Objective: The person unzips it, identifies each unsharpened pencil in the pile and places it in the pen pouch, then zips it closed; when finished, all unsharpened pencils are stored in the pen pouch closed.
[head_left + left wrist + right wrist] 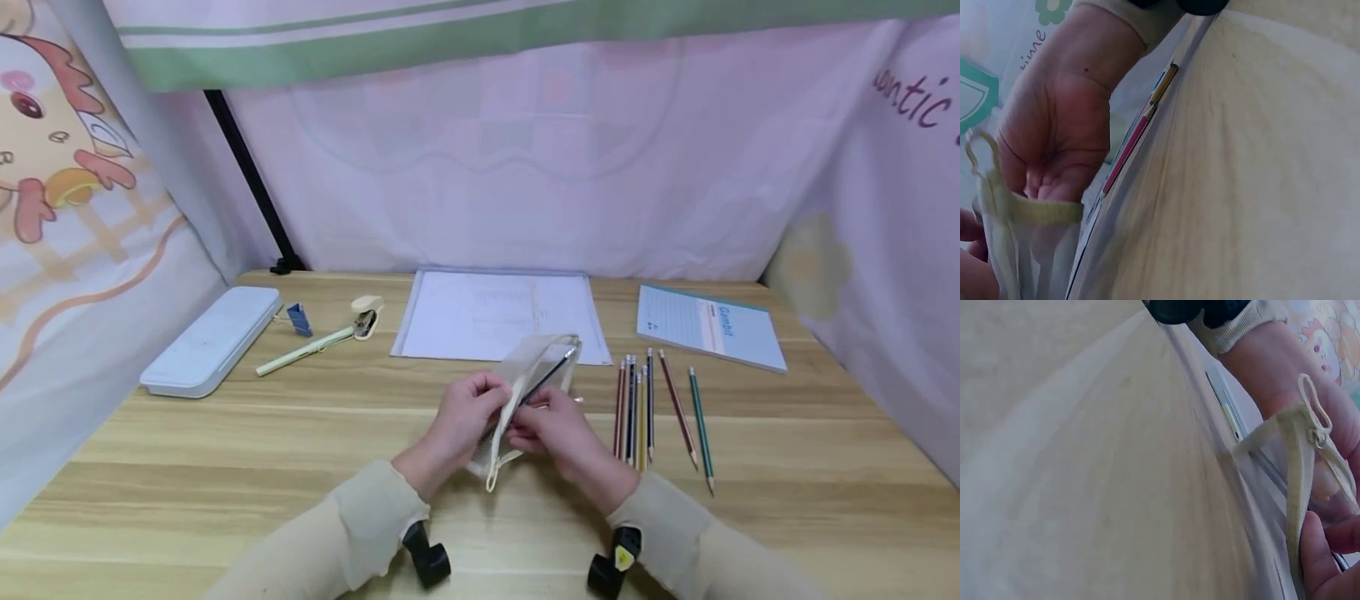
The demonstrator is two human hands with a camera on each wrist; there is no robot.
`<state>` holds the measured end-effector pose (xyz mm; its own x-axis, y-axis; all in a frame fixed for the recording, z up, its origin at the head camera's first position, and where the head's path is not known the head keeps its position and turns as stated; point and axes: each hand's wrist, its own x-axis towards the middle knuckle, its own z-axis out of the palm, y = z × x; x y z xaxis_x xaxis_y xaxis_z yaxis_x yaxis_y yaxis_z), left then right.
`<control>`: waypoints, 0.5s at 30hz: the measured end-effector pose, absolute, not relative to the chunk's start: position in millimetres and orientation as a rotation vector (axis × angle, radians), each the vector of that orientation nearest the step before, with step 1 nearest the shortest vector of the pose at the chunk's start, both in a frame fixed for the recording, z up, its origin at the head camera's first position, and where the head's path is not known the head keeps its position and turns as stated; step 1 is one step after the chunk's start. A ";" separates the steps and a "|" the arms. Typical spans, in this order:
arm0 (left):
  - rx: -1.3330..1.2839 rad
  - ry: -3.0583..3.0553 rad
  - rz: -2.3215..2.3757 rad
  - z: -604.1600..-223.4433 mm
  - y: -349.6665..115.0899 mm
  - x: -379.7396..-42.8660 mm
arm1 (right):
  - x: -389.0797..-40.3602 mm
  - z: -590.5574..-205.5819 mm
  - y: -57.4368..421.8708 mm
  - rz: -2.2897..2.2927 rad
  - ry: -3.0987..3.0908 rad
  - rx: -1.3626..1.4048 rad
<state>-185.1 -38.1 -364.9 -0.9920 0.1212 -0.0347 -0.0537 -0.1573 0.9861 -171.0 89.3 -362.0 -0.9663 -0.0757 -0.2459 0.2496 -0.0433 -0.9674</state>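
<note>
A see-through pencil pouch [534, 360] with a cream zip edge stands tilted between both hands, its cord loop [1314, 400] toward the person. The left hand [467, 417] pinches the zip edge from the left. From the right, the right hand [558, 429] has its curled fingers at the pouch's opening; in the right wrist view its thumb [1315, 553] lies on the zip edge. A dark pencil [551, 375] with a silvery end runs slantwise along the pouch, by the right fingers. Some fingertips are hidden behind the pouch and zip edge.
Several pencils [632, 408] lie right of the pouch, with a green pencil [702, 429] outermost. Behind are a white sheet [480, 312] and a blue notebook [708, 327]. At left lie a white case [213, 337], blue clip [299, 320], pale green pen [303, 352] and stapler [367, 317].
</note>
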 end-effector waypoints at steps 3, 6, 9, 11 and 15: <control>0.072 1.970 2.301 -365.4 -39.0 -185.0 | -177.3 -365.0 91.5 -2.054 2.035 0.183; 0.047 1.956 2.314 -367.0 -41.0 -185.9 | -181.3 -363.0 98.2 -2.010 2.079 0.179; 0.008 1.945 2.333 -368.0 -44.1 -187.6 | -179.7 -356.0 110.3 -1.987 2.133 0.117; -0.016 1.937 2.343 -366.9 -46.5 -189.0 | -176.2 -349.9 123.4 -1.984 2.181 0.054; -0.054 1.908 2.367 -360.7 -52.3 -191.9 | -171.4 -338.7 162.3 -1.935 2.313 -0.075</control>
